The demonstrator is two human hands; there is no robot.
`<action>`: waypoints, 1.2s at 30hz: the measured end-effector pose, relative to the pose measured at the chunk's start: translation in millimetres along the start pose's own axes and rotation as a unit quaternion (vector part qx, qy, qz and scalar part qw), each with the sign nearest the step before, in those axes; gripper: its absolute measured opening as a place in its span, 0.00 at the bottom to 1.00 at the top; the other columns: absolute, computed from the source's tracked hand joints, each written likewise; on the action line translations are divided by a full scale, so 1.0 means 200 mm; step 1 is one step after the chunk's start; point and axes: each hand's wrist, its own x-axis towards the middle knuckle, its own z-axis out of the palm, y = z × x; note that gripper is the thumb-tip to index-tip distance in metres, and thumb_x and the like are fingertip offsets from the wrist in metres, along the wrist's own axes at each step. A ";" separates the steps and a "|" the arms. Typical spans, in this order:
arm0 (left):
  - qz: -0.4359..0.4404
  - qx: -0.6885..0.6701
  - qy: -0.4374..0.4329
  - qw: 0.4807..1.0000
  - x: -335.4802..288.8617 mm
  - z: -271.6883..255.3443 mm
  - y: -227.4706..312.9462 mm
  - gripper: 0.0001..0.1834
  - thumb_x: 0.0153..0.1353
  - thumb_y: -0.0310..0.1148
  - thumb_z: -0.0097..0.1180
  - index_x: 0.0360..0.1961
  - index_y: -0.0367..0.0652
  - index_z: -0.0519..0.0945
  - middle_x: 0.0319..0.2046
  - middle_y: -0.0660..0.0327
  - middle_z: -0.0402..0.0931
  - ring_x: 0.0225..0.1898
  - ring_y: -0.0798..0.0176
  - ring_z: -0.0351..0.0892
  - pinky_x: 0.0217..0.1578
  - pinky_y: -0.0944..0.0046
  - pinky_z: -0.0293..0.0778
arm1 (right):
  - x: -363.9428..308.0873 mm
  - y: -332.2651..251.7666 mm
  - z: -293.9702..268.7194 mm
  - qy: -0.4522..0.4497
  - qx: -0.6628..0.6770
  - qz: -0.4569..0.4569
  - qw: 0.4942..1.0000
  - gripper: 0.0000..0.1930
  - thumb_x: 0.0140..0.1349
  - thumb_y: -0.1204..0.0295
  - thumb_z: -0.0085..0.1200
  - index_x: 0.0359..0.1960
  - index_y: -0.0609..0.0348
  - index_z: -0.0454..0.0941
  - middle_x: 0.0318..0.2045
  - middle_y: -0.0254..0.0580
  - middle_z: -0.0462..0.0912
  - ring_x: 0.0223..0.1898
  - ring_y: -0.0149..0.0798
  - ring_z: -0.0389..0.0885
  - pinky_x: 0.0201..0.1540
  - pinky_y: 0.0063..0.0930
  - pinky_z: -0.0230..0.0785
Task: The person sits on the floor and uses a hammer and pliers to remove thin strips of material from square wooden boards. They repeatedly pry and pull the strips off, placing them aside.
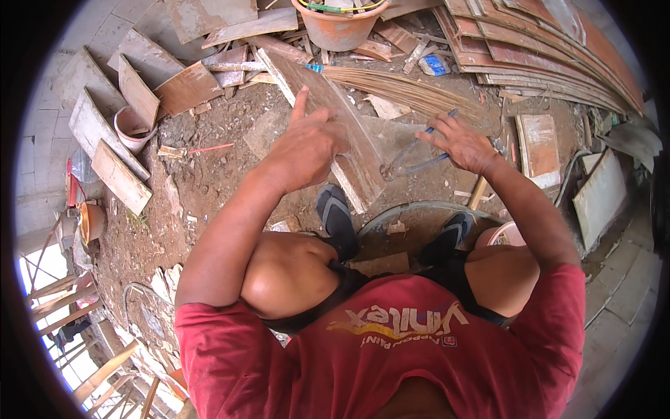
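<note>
My left hand [307, 146] grips the left side of a narrow wooden board [352, 143], with the index finger stretched along its face. The board slants from the upper left down toward my feet, and its pale edges look rough. To the right, my right hand [460, 143] is wrapped round the blue-ended handles of a pair of pincers [419, 165]. The pincers' round jaws are at the board's right edge, near its lower end. Blur hides whether they bite on anything there.
A bundle of thin brown rods [401, 87] lies behind the board. Plywood sheets [530, 52] are stacked at the far right. An orange bucket [342, 28] stands at the back, a smaller bucket [134, 133] among wood panels at left. Wood scraps litter the dirt floor around my sandalled feet.
</note>
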 end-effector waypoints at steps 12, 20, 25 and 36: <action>-0.094 0.062 0.136 0.984 0.02 -0.01 0.03 0.30 0.48 0.23 0.58 0.57 0.49 0.76 0.65 0.47 0.60 0.72 0.42 0.48 0.70 0.30 0.37 | 0.00 -0.06 -0.01 -0.020 -0.016 0.039 0.999 0.16 0.67 0.56 0.45 0.34 0.56 0.72 0.30 0.46 0.78 0.36 0.47 0.80 0.43 0.38 0.68; -0.280 -0.479 0.161 0.816 0.08 0.06 -0.04 0.37 0.56 0.31 0.54 0.68 0.36 0.59 0.62 0.32 0.63 0.65 0.36 0.63 0.64 0.51 0.61 | -0.01 -0.46 0.06 -0.010 0.080 0.167 0.983 0.17 0.69 0.58 0.44 0.32 0.60 0.72 0.29 0.56 0.81 0.35 0.54 0.82 0.38 0.46 0.73; -0.196 -0.279 0.145 0.929 0.10 0.03 0.03 0.29 0.57 0.32 0.53 0.61 0.35 0.67 0.49 0.36 0.76 0.51 0.36 0.76 0.53 0.49 0.72 | 0.01 -0.69 0.04 -0.001 0.063 0.235 0.970 0.17 0.70 0.58 0.43 0.32 0.59 0.72 0.29 0.54 0.81 0.33 0.53 0.83 0.34 0.45 0.76; -0.055 -0.155 0.001 0.986 0.26 0.03 0.37 0.25 0.57 0.28 0.53 0.58 0.40 0.69 0.40 0.42 0.80 0.43 0.40 0.81 0.44 0.45 0.76 | -0.04 -0.53 0.06 -0.061 0.085 0.207 0.973 0.10 0.65 0.66 0.47 0.36 0.60 0.75 0.30 0.55 0.83 0.34 0.56 0.84 0.38 0.46 0.77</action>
